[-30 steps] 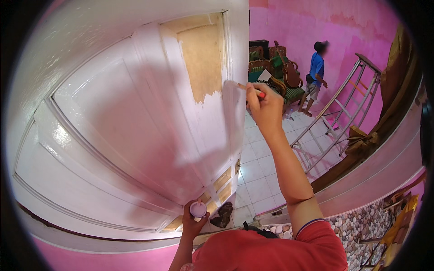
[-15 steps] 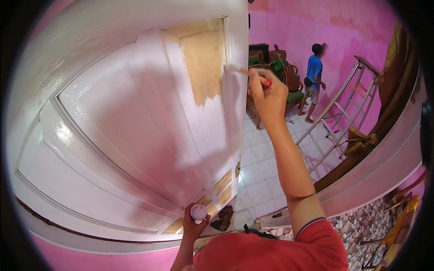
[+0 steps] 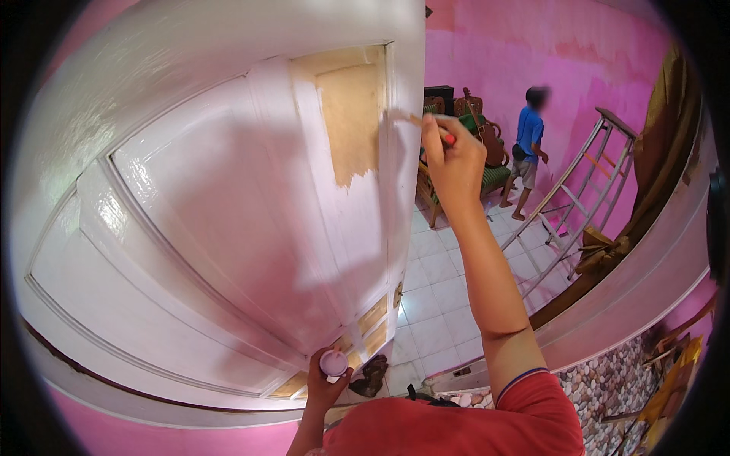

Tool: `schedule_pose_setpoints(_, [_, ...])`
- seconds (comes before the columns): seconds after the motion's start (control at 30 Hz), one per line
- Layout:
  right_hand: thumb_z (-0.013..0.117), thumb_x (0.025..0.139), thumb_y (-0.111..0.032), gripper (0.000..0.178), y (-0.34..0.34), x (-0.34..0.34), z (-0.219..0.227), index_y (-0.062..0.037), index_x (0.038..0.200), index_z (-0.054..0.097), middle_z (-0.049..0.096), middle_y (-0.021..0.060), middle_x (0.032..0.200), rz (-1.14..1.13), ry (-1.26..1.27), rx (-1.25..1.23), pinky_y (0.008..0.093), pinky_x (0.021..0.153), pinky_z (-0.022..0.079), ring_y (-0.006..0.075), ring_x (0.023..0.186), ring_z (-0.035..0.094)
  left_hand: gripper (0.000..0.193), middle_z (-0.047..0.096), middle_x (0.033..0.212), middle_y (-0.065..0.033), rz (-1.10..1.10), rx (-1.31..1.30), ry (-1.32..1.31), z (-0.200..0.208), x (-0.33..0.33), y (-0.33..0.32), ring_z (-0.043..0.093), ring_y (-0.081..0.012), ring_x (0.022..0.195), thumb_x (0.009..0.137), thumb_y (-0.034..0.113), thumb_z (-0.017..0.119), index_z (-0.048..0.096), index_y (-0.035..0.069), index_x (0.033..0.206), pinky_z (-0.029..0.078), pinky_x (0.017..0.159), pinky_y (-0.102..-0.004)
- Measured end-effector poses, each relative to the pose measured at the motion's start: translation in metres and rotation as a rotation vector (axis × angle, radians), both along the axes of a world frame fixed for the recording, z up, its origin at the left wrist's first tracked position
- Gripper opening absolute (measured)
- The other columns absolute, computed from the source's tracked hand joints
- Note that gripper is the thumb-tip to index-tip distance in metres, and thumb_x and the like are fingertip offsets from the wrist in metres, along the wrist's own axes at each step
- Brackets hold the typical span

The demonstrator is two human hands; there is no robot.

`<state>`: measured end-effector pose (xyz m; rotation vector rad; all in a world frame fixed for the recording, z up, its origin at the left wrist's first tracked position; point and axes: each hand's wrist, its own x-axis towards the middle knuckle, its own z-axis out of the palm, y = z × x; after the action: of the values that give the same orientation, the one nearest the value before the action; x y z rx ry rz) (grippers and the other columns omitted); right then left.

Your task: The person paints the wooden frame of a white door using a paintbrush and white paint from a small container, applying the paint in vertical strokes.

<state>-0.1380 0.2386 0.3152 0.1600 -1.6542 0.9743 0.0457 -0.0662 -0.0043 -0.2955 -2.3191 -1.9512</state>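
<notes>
A paintbrush (image 3: pixel 416 119) is pinched in my right hand (image 3: pixel 458 161), raised high with the arm stretched out. Its pale bristles are at the right border strip of a white-painted door (image 3: pixel 205 190); whether they touch it is hard to tell. Left of the brush, a bare tan patch (image 3: pixel 350 125) with a ragged lower edge shows on the upper panel. Low down by the door's bottom, my left hand (image 3: pixel 325 387) is closed around a small cup (image 3: pixel 333 362) of whitish paint. More tan unpainted strips (image 3: pixel 372 315) show near the door's lower right.
Beyond the door's edge, a person in a blue shirt (image 3: pixel 530 128) stands by a pink wall. A metal stepladder (image 3: pixel 582 190), carved chairs (image 3: pixel 494 178) and a guitar (image 3: pixel 490 140) are there. A brown curtain (image 3: pixel 665 152) hangs at right. A dark crumpled thing (image 3: pixel 370 377) lies near my left hand.
My view has shifted slightly, so the door sits a little farther right and lower. The brush stays at the border strip, nearer its outer side. The person behind has turned slightly.
</notes>
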Motion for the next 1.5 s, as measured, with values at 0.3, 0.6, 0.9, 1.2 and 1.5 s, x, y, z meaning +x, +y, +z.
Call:
schedule_pose_setpoints(0.3, [0.066, 0.098, -0.024, 0.025, -0.009, -0.019, 0.011, -0.0003, 0.094, 0.073, 0.064, 0.0169, 0.07, -0.145, 0.018, 0.25, 0.0409, 0.058, 0.05, 0.0349, 0.061, 0.064, 0.067, 0.06, 0.126, -0.0125, -0.02, 0.018, 0.009, 0.004, -0.001, 0.002, 0.06, -0.0219, 0.116, 0.079, 0.006, 0.084, 0.045, 0.006, 0.134, 0.051, 0.099, -0.0365])
schedule_pose_setpoints(0.6, [0.062, 0.1, -0.025, 0.029, -0.017, -0.001, -0.004, -0.0025, 0.084, 0.07, 0.061, 0.0168, 0.061, -0.206, -0.129, 0.324, 0.0433, 0.053, 0.048, 0.0371, 0.055, 0.062, 0.068, 0.06, 0.127, -0.0121, -0.015, 0.03, -0.012, 0.001, 0.003, -0.004, 0.061, -0.0224, 0.117, 0.078, 0.004, 0.084, 0.046, 0.007, 0.134, 0.052, 0.099, -0.0372])
schedule_pose_setpoints(0.9, [0.063, 0.1, -0.024, 0.03, -0.017, -0.035, 0.038, 0.0006, 0.085, 0.07, 0.062, 0.0197, 0.063, -0.266, 0.119, 0.349, 0.0441, 0.053, 0.05, 0.0386, 0.057, 0.064, 0.067, 0.059, 0.124, -0.0113, -0.046, 0.055, -0.005, -0.005, -0.001, -0.006, 0.062, -0.0209, 0.113, 0.078, 0.007, 0.086, 0.048, 0.006, 0.134, 0.053, 0.096, -0.0354])
schedule_pose_setpoints(1.2, [0.064, 0.099, -0.024, 0.03, -0.033, -0.005, 0.008, 0.001, 0.084, 0.07, 0.062, 0.0201, 0.064, -0.305, -0.097, 0.427, 0.045, 0.054, 0.05, 0.04, 0.057, 0.063, 0.066, 0.06, 0.123, -0.0116, -0.044, 0.115, -0.02, -0.006, 0.001, -0.016, 0.062, -0.0204, 0.113, 0.078, 0.012, 0.087, 0.051, 0.004, 0.133, 0.053, 0.095, -0.0349])
schedule_pose_setpoints(1.5, [0.065, 0.1, -0.025, 0.03, -0.023, -0.048, 0.056, 0.0028, 0.09, 0.071, 0.059, 0.0161, 0.059, -0.292, 0.077, 0.392, 0.0376, 0.051, 0.049, 0.0298, 0.049, 0.061, 0.064, 0.061, 0.122, -0.0117, -0.094, 0.132, -0.026, -0.002, 0.001, -0.024, 0.063, -0.0201, 0.11, 0.079, 0.013, 0.087, 0.052, 0.004, 0.132, 0.054, 0.093, -0.0337])
